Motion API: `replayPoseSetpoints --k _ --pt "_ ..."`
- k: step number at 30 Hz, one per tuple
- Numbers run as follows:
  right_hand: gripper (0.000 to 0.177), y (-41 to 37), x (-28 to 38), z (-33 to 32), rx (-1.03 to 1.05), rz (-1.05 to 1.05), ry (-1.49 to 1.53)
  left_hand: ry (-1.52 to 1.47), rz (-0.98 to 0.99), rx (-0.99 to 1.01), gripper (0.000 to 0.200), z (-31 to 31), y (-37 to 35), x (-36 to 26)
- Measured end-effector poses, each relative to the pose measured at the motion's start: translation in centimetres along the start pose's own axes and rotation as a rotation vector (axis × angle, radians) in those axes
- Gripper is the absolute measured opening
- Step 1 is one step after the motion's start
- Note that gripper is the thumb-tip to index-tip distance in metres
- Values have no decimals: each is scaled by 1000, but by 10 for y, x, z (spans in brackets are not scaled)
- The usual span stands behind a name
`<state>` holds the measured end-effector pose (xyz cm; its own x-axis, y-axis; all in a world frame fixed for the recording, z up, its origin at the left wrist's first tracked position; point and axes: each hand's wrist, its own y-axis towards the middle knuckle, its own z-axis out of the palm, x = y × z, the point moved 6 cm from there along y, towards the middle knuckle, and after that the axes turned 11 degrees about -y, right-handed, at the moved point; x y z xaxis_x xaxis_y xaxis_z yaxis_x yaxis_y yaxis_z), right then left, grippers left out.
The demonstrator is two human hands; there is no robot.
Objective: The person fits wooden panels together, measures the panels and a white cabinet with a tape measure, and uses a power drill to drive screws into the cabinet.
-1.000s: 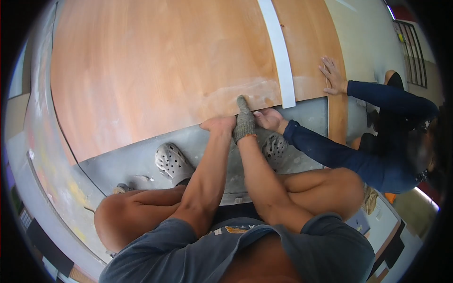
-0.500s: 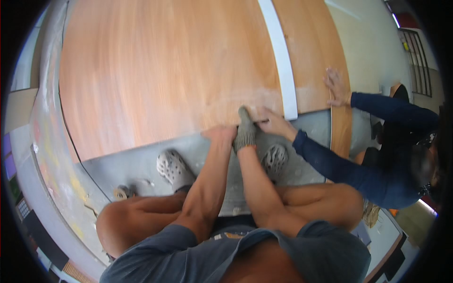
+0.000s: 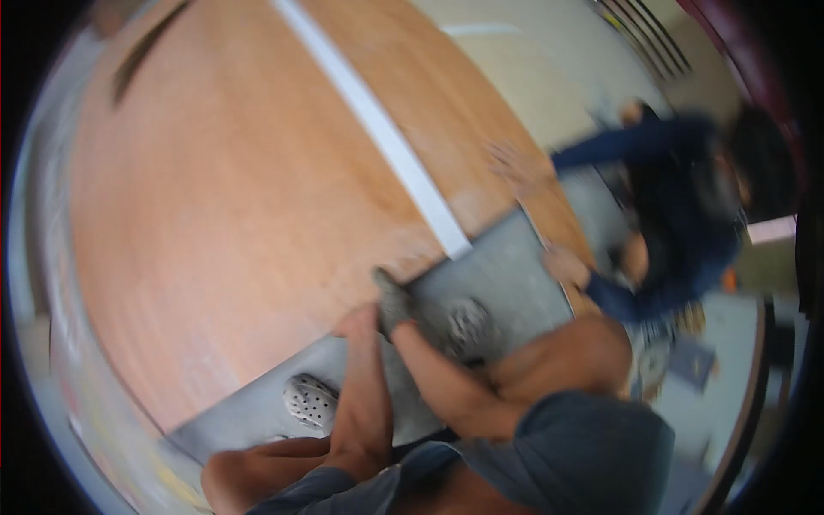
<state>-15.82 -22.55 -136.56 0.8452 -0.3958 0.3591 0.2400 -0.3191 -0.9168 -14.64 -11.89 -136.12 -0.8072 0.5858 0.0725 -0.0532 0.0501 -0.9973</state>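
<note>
A large wood-grain panel [image 3: 232, 206] lies before me, with a white strip [image 3: 378, 129] running along it. My left hand [image 3: 359, 320], bare and somewhat blurred, is at the panel's near edge, its fingers mostly hidden beneath. Just to its right, my right hand [image 3: 392, 300] wears a grey knitted glove. Its thumb points forward over the top of the panel and the rest closes around the edge. My two hands are side by side, nearly touching.
On the right a co-worker in dark blue sleeves [image 3: 639, 146] has one hand [image 3: 515, 167] on the panel and another [image 3: 566, 266] by a narrow wooden piece [image 3: 558, 215]. My grey clogs [image 3: 311, 402] stand on the grey surface [image 3: 515, 249] below the edge.
My view has swung, so the panel now slants. The co-worker's nearer hand has left the edge beside my glove and moved right to the narrow wooden piece. My hands stay at the edge.
</note>
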Motion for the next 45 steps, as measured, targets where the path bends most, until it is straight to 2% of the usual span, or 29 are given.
replayPoseSetpoints --k 1,2,3,6,7,9,11,13,14,16,17,19,22,26,30,33,36,37,38,40,42,44,45 --pt "54 -1 21 11 75 -90 -9 235 -28 9 65 6 2 -9" --pt "59 19 16 8 33 -68 -127 511 -12 12 65 17 11 -15" --pt "62 34 9 3 28 -38 -89 787 4 10 66 27 19 -21" --pt "67 50 5 -11 26 -20 12 2388 124 -62 67 45 48 -25" --pt "68 50 6 -10 46 -32 64 2768 124 -108 67 47 50 -24" --pt "67 47 3 -3 9 -30 85 3118 73 -170 68 45 55 -16" --pt "65 42 -2 2 -27 -29 107 3284 37 -239 68 40 55 -9" --pt "61 37 -14 13 80 -16 318 3362 14 -294 68 35 55 1" --pt "61 40 -23 14 83 -17 320 3390 -6 -314 68 32 55 6" --pt "57 45 -42 19 239 73 452 3420 -25 -353 68 30 54 17" --pt "57 30 -37 20 242 73 454 3435 -40 -368 68 30 55 22" --pt "54 4 -27 9 39 0 152 3455 -64 -395 69 29 55 32" --pt "53 20 -48 14 72 -110 231 3476 -118 -431 69 26 55 42" --pt "45 33 -56 35 208 -84 320 3447 -184 -484 69 12 54 47" --pt "51 17 -42 56 236 -38 292 3393 -296 -507 70 -7 50 48" --pt "56 13 -49 48 264 1 357 3298 -540 -617 68 -9 34 44" --pt "57 17 -63 29 237 43 450 3284 -572 -683 67 1 20 37" --pt "54 13 -59 22 172 -66 362 3313 -533 -693 67 5 22 40" --pt "54 9 -61 23 174 -56 361 3329 -514 -688 67 8 25 45" --pt "56 0 -60 26 241 -33 530 3337 -511 -700 66 13 28 52" --pt "58 -7 -57 24 243 -39 503 3333 -529 -697 66 16 29 59" --pt "62 -10 -52 21 270 -84 578 3297 -621 -747 66 15 26 56" --pt "69 -11 -47 22 352 -90 675 3286 -652 -758 66 15 27 55"
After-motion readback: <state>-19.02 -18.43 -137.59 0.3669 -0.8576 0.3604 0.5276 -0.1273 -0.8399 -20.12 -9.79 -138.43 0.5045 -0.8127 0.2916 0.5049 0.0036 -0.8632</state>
